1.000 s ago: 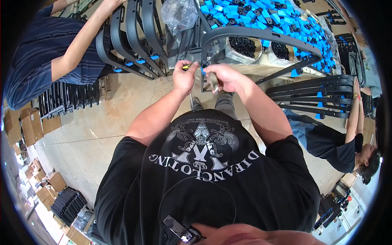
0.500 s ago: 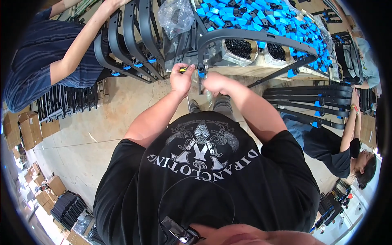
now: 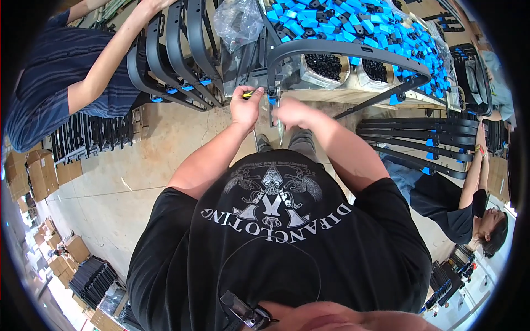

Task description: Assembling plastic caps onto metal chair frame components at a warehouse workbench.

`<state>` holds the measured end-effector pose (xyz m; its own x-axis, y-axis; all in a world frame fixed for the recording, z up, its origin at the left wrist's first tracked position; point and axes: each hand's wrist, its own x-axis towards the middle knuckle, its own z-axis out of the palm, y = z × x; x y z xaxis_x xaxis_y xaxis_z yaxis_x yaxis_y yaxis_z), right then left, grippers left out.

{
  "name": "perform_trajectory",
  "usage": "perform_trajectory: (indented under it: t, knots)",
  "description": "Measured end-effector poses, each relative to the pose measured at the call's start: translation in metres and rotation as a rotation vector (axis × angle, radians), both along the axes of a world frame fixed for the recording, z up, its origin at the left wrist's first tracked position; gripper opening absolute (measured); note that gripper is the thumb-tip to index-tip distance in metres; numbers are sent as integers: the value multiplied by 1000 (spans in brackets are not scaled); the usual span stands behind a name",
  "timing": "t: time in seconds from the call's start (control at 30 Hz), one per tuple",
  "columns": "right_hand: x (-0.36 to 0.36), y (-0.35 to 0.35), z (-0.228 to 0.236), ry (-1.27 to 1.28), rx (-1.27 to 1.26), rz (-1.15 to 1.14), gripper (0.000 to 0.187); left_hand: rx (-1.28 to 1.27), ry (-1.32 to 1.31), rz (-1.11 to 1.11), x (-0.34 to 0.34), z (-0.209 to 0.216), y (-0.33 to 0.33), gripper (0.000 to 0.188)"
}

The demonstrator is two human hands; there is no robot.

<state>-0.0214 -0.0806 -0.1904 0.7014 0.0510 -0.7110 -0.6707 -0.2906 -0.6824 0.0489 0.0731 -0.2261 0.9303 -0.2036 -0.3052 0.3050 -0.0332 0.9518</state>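
Note:
Just below the bench edge, my left hand is closed around a screwdriver with a yellow and black handle. Its thin shaft comes out below my fist. My right hand, slightly smeared, is closed on a slender silvery tool that I cannot make out further. Between my hands is the lower end of a dark grey curved frame, with a blue piece on it. The frame arches over the bench to the right. My right fingertips are close to that end, their contact hidden.
Blue and black plastic parts are heaped on the bench, behind boxes of small black parts. Curved frames stand at left beside a person in a striped shirt. Another person holds stacked frames at right.
My right hand has shifted slightly, and more of the silvery tool shows below it. My left hand keeps its grip on the screwdriver. The frame stays nearly in place.

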Motion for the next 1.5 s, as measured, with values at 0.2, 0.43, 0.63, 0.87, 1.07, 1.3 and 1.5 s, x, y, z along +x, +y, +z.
perform_trajectory:
  t: [0.2, 0.43, 0.63, 0.87, 1.07, 1.3, 1.5]
  knots:
    - [9, -5, 56, 248, 347, -306, 28, 0, 7, 36, -2, -1, 6, 24]
    - [9, 5, 36, 37, -211, -41, 35, -19, 19, 40, 2, 0, 7, 23]
    - [-13, 14, -26, -214, -657, 20, 33, -17, 69, 1, -1, 14, -7, 22]
    - [-3, 15, 52, 142, 136, -219, 28, -50, -18, 50, -2, -2, 5, 22]
    - [1, 17, 17, -137, -457, 148, 28, -4, 8, 50, -4, 5, 0, 21]
    - [-18, 18, -15, -302, -587, -31, 31, -4, -47, 23, -3, -6, -6, 21]
    - [-7, 18, 49, 163, 96, -213, 30, -9, -35, 56, -5, -3, 3, 20]
